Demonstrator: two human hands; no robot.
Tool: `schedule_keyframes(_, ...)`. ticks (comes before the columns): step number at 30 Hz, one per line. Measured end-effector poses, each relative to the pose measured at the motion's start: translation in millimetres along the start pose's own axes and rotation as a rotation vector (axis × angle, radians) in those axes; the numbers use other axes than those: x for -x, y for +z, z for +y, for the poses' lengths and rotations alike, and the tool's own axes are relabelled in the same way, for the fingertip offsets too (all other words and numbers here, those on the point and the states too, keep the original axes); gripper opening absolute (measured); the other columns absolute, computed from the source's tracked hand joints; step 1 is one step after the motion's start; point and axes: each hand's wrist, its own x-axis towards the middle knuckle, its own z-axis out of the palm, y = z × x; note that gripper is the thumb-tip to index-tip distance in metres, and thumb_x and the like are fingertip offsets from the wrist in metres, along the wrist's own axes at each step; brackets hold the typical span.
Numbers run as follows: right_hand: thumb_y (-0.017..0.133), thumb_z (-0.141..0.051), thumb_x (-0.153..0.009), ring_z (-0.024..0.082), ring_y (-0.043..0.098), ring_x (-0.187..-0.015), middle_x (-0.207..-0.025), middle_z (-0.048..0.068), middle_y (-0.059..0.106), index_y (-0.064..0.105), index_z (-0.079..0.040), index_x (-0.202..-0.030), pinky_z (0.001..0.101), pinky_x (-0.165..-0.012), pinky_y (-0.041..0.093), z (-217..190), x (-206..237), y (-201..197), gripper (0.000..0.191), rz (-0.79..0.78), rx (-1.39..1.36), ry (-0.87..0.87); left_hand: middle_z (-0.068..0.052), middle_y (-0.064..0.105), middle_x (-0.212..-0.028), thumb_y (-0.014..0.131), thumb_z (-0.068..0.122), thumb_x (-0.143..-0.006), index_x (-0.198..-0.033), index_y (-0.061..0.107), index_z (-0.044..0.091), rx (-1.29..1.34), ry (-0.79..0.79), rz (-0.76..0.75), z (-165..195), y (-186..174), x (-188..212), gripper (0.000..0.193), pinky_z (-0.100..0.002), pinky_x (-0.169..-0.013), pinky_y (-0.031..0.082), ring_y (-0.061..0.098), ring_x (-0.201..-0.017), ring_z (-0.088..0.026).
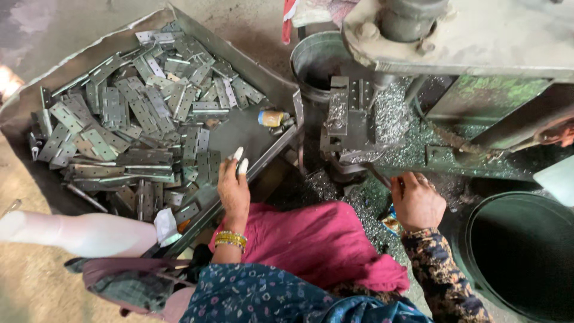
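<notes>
My left hand [234, 186] reaches over the near edge of a shallow metal tray [242, 128]. Its fingers are stretched out, with white wraps on the tips, and hold nothing. They hover just beside the heap of flat grey hinge plates [131, 119] that fills the tray. A gold bangle sits on that wrist. My right hand [418, 202] is closed around a thin metal rod [378, 177] that slants up toward the small press block [350, 122] of the machine.
Metal shavings [397, 122] cover the machine bed and the floor below. A small yellow and blue can [272, 118] lies in the tray's corner. A grey bucket [317, 60] stands behind. A dark drum [526, 254] is at the right. Pink cloth [317, 239] covers my lap.
</notes>
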Motion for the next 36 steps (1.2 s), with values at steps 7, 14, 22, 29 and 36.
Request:
schedule_keyframes(7, 0.065, -0.036, -0.106, 0.036, 0.07, -0.084, -0.096, 0.013, 0.071, 0.067, -0.011, -0.096, 0.0491, -0.067, 0.053, 8, 7, 6, 0.027, 0.007, -0.042, -0.039, -0.017, 0.07, -0.124, 0.066, 0.0, -0.089, -0.124, 0.069, 0.006, 0.221, 0.258, -0.198, 102, 59, -16, 0.035, -0.044, -0.098, 0.056, 0.069, -0.113, -0.037)
schedule_keyframes(14, 0.068, -0.035, -0.098, 0.035, 0.071, -0.083, -0.094, 0.013, 0.071, 0.068, -0.01, -0.095, 0.0482, -0.067, 0.054, 6, 7, 6, 0.025, -0.022, -0.057, 0.002, -0.019, 0.055, -0.143, 0.054, 0.011, -0.098, -0.137, 0.059, -0.001, -0.273, 0.699, -0.379, 186, 167, 17, 0.04, -0.05, -0.116, 0.046, 0.063, -0.122, -0.032)
schedule_keyframes(22, 0.07, -0.043, -0.092, 0.035, 0.072, -0.086, -0.086, 0.015, 0.075, 0.07, -0.013, -0.115, 0.0474, -0.074, 0.054, 25, -14, 19, 0.037, -0.333, -0.38, 0.126, -0.019, 0.05, -0.152, 0.063, 0.031, -0.095, -0.132, 0.061, -0.006, -0.249, 0.458, -0.353, 171, 187, 25, 0.052, -0.05, -0.122, 0.03, 0.046, -0.141, -0.034)
schedule_keyframes(29, 0.069, -0.053, -0.088, 0.037, 0.074, -0.083, -0.085, 0.02, 0.074, 0.066, -0.01, -0.116, 0.0497, -0.075, 0.054, 60, 11, 83, 0.051, -0.61, -0.378, 0.292, -0.017, 0.046, -0.154, 0.062, 0.037, -0.094, -0.136, 0.059, -0.006, -0.451, 0.389, -0.41, 195, 205, -12, 0.06, -0.05, -0.124, 0.019, 0.037, -0.146, -0.032)
schedule_keyframes(36, 0.069, -0.063, -0.087, 0.043, 0.072, -0.093, -0.092, 0.025, 0.073, 0.072, -0.005, -0.102, 0.0527, -0.08, 0.055, 69, 51, 111, 0.06, -0.68, -0.32, 0.318, -0.016, 0.048, -0.155, 0.059, 0.027, -0.099, -0.138, 0.06, -0.004, -0.439, 0.44, -0.413, 184, 192, -12, 0.05, -0.053, -0.128, 0.018, 0.04, -0.146, -0.033)
